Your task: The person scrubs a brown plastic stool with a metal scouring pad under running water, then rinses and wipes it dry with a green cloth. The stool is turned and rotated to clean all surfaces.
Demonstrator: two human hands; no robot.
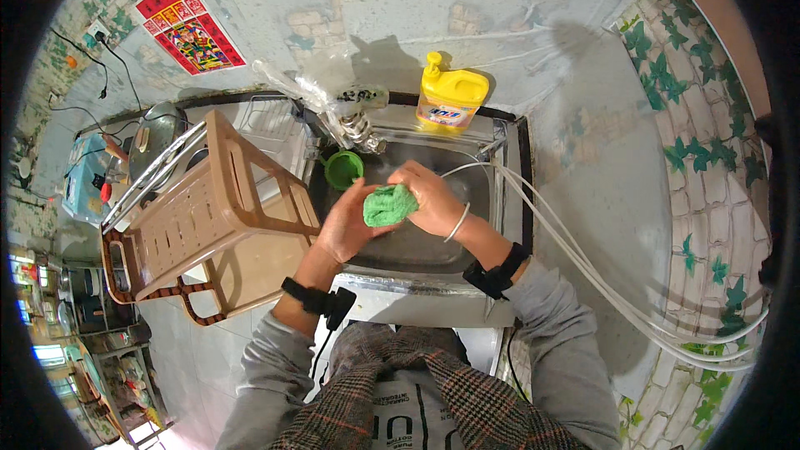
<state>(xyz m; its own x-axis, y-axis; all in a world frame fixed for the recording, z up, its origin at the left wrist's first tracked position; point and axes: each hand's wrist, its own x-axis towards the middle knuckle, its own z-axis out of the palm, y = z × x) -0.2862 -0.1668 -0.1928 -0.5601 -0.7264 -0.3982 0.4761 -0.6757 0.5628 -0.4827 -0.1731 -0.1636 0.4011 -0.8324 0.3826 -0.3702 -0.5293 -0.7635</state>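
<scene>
A bunched green cloth (390, 205) is held between both hands above the sink basin (412, 250). My right hand (430, 197) grips its right side, with a pale bracelet at the wrist. My left hand (344, 222) cups the cloth from the left and below; part of its fingers is hidden behind the cloth. Beyond my left hand, a green plastic cup (344, 170) sits in the basin's back left corner. A foil-wrapped faucet (362, 131) reaches over the rear edge. Behind the sink stands a yellow pump jug of detergent (451, 97).
A brown plastic rack or stool (231, 212) lies tilted at the sink's left, beside a wire rack (269, 115) and a dark lidded pan (159, 131). White hoses (562, 234) run from the basin across the right. A wall rises behind the sink.
</scene>
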